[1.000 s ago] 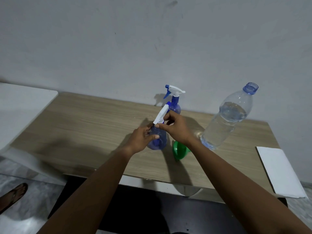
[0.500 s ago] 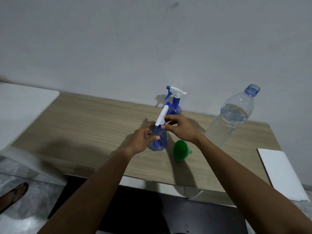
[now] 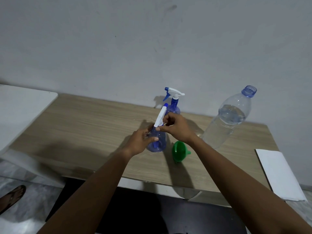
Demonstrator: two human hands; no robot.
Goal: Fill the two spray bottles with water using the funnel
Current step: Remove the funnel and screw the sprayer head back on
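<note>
A blue translucent spray bottle (image 3: 157, 144) stands on the wooden table (image 3: 94, 125). My left hand (image 3: 141, 141) grips its body. My right hand (image 3: 175, 128) pinches the base of its white spray head (image 3: 160, 117), which sits on the neck and points up and away. A second blue spray bottle (image 3: 173, 105) with its head on stands behind, by the wall. A green funnel (image 3: 179, 152) lies on its side just right of the held bottle. A large clear water bottle (image 3: 228, 119), uncapped and partly full, stands at the right.
A white sheet (image 3: 280, 173) lies on the table's right end, overhanging the front edge. A white surface (image 3: 20, 108) adjoins the table on the left. A foot in a sandal (image 3: 11, 197) is on the floor at lower left.
My right hand has shifted its fingers around the spray head's base while the left hand keeps hold of the bottle. The view has drifted slightly, uncovering the funnel.
</note>
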